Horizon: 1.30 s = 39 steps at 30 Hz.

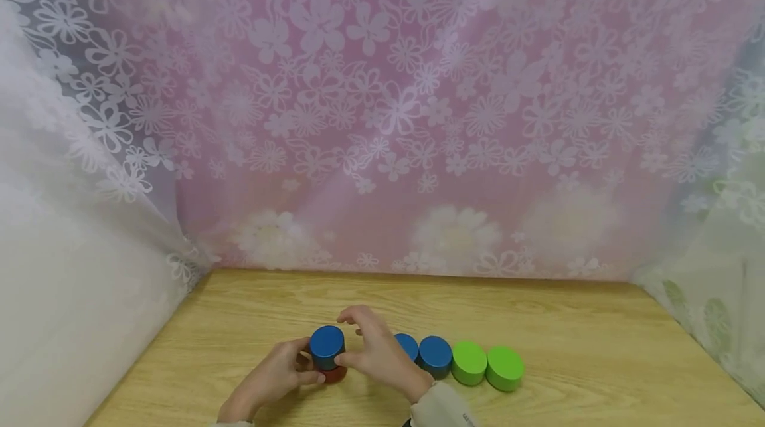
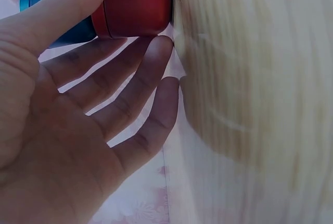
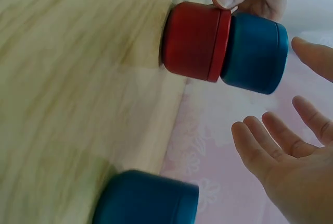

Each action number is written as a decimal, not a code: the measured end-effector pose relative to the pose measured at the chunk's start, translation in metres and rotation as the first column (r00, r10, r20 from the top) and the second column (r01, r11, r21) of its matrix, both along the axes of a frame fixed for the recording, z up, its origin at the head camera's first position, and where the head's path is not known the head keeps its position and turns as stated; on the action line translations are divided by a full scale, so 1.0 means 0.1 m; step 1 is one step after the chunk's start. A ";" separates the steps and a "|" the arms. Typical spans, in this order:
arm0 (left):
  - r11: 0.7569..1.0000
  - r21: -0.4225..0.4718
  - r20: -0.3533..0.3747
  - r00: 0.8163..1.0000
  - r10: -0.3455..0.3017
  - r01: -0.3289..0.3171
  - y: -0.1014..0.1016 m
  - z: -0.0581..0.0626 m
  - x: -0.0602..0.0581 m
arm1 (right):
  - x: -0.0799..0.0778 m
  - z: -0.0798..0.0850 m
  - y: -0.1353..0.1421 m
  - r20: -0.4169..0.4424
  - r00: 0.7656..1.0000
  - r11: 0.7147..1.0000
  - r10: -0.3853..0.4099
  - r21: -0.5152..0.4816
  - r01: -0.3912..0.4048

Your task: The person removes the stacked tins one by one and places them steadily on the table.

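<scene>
On the wooden table a blue lidded canister (image 1: 327, 344) sits on top of a red one (image 3: 192, 41), the two stacked upright. My left hand (image 1: 276, 368) holds the stack from the left, its thumb over the side where red meets blue and fingertips low against the red canister in the left wrist view. On the other side my right hand (image 1: 382, 357) is spread with fingers apart, its thumb close to the upper blue canister; the right wrist view shows a gap between them.
Right of the stack, a row runs along the table (image 1: 568, 321): two blue canisters (image 1: 435, 355), one partly behind my right hand, then two green ones (image 1: 469, 362). A pink flowered curtain (image 1: 394, 148) hangs behind, with pale curtains at both sides.
</scene>
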<state>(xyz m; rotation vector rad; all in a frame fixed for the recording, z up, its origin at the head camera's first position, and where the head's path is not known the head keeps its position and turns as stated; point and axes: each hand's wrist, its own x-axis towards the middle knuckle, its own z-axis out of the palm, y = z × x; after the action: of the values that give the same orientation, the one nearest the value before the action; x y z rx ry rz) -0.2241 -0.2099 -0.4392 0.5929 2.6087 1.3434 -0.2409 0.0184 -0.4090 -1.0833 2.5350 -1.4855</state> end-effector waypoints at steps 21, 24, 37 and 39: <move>0.999 0.027 0.027 0.999 -0.018 0.017 -0.02 0.00 0.00 | 0.00 -0.12 -0.17 -0.037 0.999 0.999 0.012 0.045 -0.010; 0.999 0.033 0.031 0.999 -0.022 0.021 -0.02 0.00 0.01 | 0.01 -0.12 -0.18 -0.031 0.999 0.999 0.011 0.044 -0.009; 0.999 0.036 0.029 0.999 -0.022 0.021 -0.01 0.00 -0.01 | 0.03 -0.10 -0.18 -0.006 1.000 1.000 0.001 0.003 -0.001; 0.999 0.034 0.023 1.000 -0.021 0.020 -0.01 -0.01 0.00 | 0.04 -0.09 -0.17 -0.004 1.000 1.000 0.002 -0.001 -0.002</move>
<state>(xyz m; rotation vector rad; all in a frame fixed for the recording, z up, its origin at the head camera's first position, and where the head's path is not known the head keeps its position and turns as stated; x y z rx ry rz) -0.2245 -0.2114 -0.4402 0.6035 2.5599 1.3821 -0.2365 0.0011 -0.4176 -1.0904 2.5351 -1.4854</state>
